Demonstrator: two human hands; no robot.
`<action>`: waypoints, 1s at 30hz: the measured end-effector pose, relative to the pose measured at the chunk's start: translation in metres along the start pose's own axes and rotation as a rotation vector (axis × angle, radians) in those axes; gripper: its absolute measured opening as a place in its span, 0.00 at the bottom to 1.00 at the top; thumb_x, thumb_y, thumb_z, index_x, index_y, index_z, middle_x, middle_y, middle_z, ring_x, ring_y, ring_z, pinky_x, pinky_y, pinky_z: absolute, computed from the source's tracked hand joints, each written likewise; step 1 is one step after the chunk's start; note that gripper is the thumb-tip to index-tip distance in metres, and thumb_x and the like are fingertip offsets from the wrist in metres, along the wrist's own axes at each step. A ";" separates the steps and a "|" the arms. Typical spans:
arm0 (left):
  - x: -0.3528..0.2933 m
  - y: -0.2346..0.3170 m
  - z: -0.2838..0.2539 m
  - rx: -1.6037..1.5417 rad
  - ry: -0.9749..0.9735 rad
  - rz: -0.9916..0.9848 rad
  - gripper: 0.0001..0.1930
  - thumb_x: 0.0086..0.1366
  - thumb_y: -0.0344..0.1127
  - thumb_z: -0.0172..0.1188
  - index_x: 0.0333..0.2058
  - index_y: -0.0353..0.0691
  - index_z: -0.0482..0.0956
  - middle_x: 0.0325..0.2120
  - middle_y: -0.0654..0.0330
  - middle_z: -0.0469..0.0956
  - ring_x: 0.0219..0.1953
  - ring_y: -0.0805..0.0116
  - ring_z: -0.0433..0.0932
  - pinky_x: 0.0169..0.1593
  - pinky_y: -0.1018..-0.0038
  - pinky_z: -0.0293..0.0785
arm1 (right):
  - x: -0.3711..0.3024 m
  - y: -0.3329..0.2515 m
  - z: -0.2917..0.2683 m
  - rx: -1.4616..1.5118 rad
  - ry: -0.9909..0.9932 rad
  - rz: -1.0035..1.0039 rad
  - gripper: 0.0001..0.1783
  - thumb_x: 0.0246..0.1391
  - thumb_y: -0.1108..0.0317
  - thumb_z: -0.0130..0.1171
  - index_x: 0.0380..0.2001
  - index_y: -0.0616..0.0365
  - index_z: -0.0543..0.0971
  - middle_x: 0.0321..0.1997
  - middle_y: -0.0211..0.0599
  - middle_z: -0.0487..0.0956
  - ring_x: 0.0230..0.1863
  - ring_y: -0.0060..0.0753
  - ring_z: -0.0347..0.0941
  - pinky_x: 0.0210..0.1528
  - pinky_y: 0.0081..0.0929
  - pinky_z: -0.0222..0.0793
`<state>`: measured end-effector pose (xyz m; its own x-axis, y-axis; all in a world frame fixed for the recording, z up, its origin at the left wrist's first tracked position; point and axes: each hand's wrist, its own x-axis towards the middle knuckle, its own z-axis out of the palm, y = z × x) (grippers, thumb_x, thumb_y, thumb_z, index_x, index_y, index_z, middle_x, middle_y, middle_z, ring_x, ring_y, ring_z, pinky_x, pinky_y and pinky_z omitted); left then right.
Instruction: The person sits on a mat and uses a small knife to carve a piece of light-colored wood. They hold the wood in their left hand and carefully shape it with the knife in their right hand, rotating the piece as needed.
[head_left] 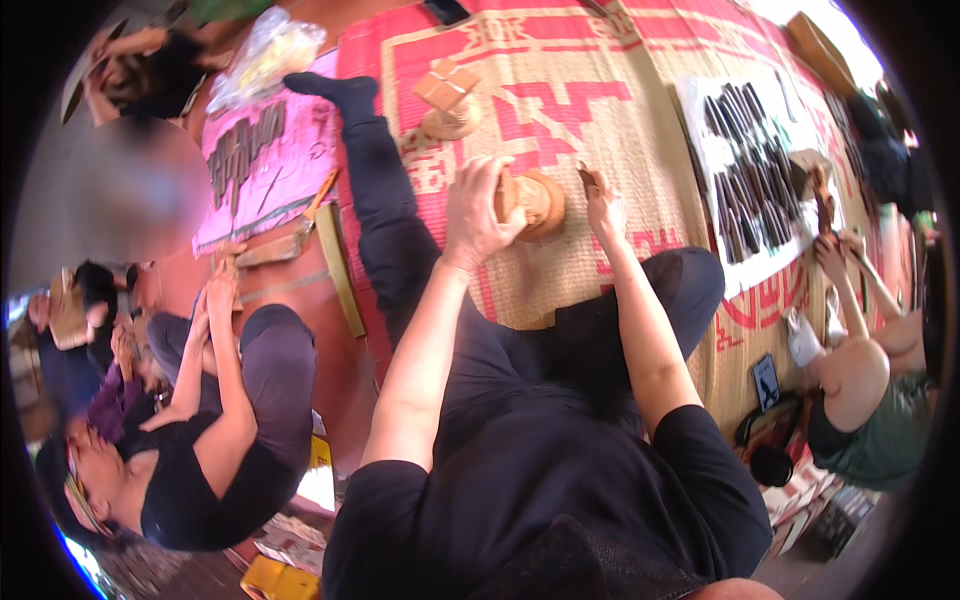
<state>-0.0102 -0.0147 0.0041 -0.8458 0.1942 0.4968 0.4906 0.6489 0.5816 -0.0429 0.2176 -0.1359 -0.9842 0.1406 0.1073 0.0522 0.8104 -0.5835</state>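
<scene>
My left hand (474, 217) is closed around the side of a round, light-brown carved wooden piece (542, 204) standing on the woven mat (560, 285). To its right, my right hand (607, 210) grips a slim dark tool (585, 179), held upright and apart from the wood; its exact kind is too small to make out. Beyond my left hand stands a second carved wooden piece (452, 120), with a square wooden block (447, 86) resting on top.
Several dark carving tools (752, 180) lie in rows on a white cloth (738, 270) at right. More tools (240, 165) cover a pink cloth (310, 150) at left, near a plastic bag (268, 60). Co-workers (235, 420) sit on both sides. A phone (766, 382) lies at lower right.
</scene>
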 end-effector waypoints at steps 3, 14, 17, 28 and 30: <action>0.002 0.006 -0.001 0.023 -0.043 -0.051 0.31 0.44 0.31 0.63 0.52 0.39 0.70 0.46 0.51 0.71 0.51 0.49 0.70 0.57 0.58 0.67 | -0.002 -0.045 -0.022 0.079 -0.035 -0.040 0.13 0.64 0.64 0.50 0.50 0.37 0.77 0.31 0.43 0.83 0.32 0.47 0.81 0.34 0.43 0.74; -0.002 0.005 0.005 0.081 -0.072 0.010 0.32 0.44 0.34 0.64 0.52 0.40 0.70 0.48 0.52 0.71 0.55 0.50 0.69 0.60 0.56 0.66 | -0.008 -0.047 -0.019 -0.072 -0.175 -0.165 0.16 0.56 0.69 0.54 0.46 0.39 0.81 0.34 0.34 0.79 0.37 0.39 0.80 0.39 0.34 0.75; 0.005 0.012 0.006 0.062 -0.079 0.021 0.33 0.44 0.33 0.64 0.54 0.40 0.69 0.48 0.52 0.71 0.53 0.50 0.69 0.60 0.58 0.66 | -0.005 -0.070 -0.030 -0.076 -0.122 -0.305 0.19 0.57 0.67 0.54 0.50 0.34 0.80 0.34 0.34 0.79 0.35 0.37 0.80 0.38 0.34 0.75; 0.005 0.018 0.010 0.091 -0.115 0.039 0.31 0.44 0.36 0.63 0.52 0.41 0.70 0.47 0.53 0.71 0.55 0.50 0.68 0.60 0.56 0.65 | 0.017 -0.064 -0.023 -0.139 -0.311 -0.384 0.20 0.59 0.61 0.55 0.53 0.24 0.79 0.40 0.35 0.81 0.40 0.33 0.81 0.40 0.31 0.77; 0.006 0.018 0.010 0.096 -0.124 0.046 0.31 0.44 0.36 0.63 0.51 0.41 0.71 0.47 0.53 0.72 0.55 0.50 0.68 0.60 0.56 0.65 | 0.022 -0.054 -0.009 -0.115 -0.305 -0.400 0.18 0.59 0.59 0.55 0.51 0.24 0.80 0.38 0.33 0.81 0.37 0.32 0.82 0.38 0.31 0.77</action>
<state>-0.0087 0.0059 0.0111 -0.8450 0.3110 0.4350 0.5125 0.7032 0.4928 -0.0655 0.1824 -0.0945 -0.9346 -0.3516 0.0542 -0.3371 0.8266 -0.4507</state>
